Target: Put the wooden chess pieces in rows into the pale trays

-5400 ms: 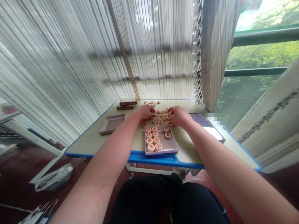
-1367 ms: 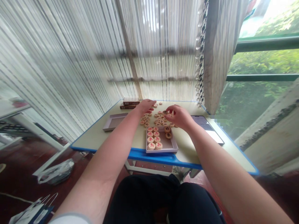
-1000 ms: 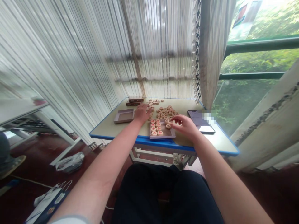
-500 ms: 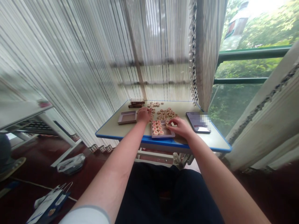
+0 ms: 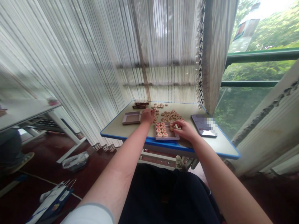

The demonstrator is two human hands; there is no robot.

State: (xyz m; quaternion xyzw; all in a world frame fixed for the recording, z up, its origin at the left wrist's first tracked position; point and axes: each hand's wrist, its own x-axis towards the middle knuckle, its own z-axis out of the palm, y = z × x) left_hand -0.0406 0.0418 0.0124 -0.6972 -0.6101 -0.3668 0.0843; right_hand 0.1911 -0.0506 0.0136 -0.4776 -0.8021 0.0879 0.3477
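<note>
An open shallow box (image 5: pixel 167 137) sits at the near edge of the table, with round wooden Chinese chess pieces (image 5: pixel 159 130) bearing red characters in rows on its left side. My right hand (image 5: pixel 185 129) reaches over the box's right side, its thumb and fingers closed on a Chinese chess piece (image 5: pixel 172 128). Another piece lies just behind that one. Farther left, my left hand (image 5: pixel 147 116) rests among loose pieces (image 5: pixel 170 115) between the box and an empty lid (image 5: pixel 131 118). Its fingers are curled in, and what they hold is hidden.
A dark tablet (image 5: pixel 202 124) lies on the table's right side. Small brown boxes (image 5: pixel 140 104) are stacked at the back left. The table (image 5: pixel 112 129) has a blue edge. Another person's leg and shoe (image 5: pixel 23 160) show at the left, near bags on the floor.
The view has shifted, so the table appears slightly farther right. My right hand remains at the box with the piece between its fingers. My left hand stays among the loose pieces.
</note>
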